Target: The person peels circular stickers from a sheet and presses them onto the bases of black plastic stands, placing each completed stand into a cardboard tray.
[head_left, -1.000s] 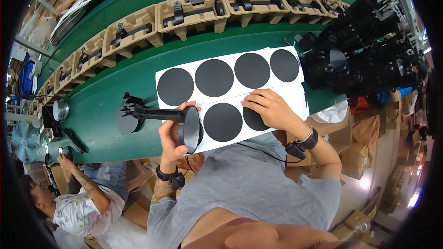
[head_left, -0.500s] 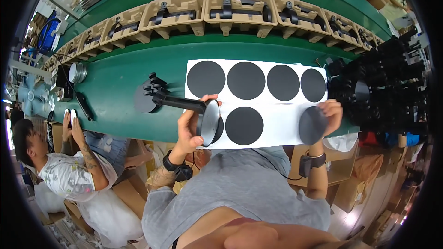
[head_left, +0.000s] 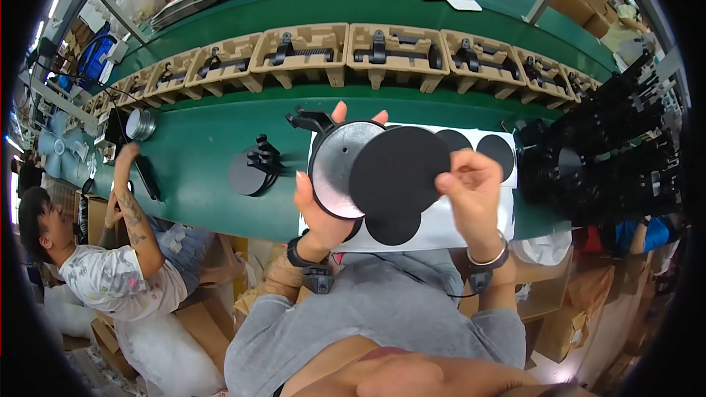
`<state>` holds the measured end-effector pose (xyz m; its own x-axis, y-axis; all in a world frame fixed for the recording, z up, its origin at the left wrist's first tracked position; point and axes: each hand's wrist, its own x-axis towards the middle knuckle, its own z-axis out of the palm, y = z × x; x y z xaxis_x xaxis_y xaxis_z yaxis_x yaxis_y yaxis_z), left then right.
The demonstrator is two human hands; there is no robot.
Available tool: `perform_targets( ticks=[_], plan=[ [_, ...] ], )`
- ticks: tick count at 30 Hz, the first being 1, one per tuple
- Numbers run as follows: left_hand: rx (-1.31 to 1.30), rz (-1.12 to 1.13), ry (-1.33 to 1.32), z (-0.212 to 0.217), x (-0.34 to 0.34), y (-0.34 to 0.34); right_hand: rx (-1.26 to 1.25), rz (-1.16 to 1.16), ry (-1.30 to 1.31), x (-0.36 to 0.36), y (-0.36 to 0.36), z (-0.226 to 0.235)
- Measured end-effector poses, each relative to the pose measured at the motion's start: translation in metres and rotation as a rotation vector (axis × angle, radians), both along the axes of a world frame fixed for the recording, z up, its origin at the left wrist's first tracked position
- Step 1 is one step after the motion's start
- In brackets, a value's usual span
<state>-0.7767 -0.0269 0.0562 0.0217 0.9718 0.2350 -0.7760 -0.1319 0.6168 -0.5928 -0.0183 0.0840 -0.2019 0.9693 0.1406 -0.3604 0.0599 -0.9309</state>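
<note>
My left hand [head_left: 323, 222] grips a black stand from below, its round base [head_left: 332, 169] turned up so the silvery metal face shows. The stand's black arm [head_left: 307, 118] sticks out to the left beyond the base. Between thumb and fingers my right hand [head_left: 475, 185] pinches a thin black round pad [head_left: 401, 175] by its right edge. The pad overlaps the right part of the metal face; whether they touch I cannot tell. Under both hands lies a white backing sheet [head_left: 460, 215] bearing several black round pads, partly hidden.
Another black stand [head_left: 256, 167] rests on the green bench to the left. Several tan moulded trays [head_left: 305, 73] with black parts line the far side. Black parts are piled [head_left: 588, 151] at the right. A co-worker [head_left: 121, 257] sits at the left, near stacked metal discs [head_left: 140, 125].
My right hand has lifted the pad off the sheet and brought it left to the base. My left hand has turned the base's metal face upward. The view has shifted slightly.
</note>
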Motion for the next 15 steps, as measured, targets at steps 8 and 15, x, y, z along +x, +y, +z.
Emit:
perform_targets(
  ticks=[8, 15],
  plan=[
    [0.109, -0.052, 0.041, -0.002, 0.01, 0.001, -0.066, 0.1, 0.056, -0.018, 0.0, -0.006],
    [0.107, -0.049, 0.03, -0.004, 0.007, 0.004, -0.096, 0.067, 0.061, -0.023, 0.002, -0.01]
  ],
)
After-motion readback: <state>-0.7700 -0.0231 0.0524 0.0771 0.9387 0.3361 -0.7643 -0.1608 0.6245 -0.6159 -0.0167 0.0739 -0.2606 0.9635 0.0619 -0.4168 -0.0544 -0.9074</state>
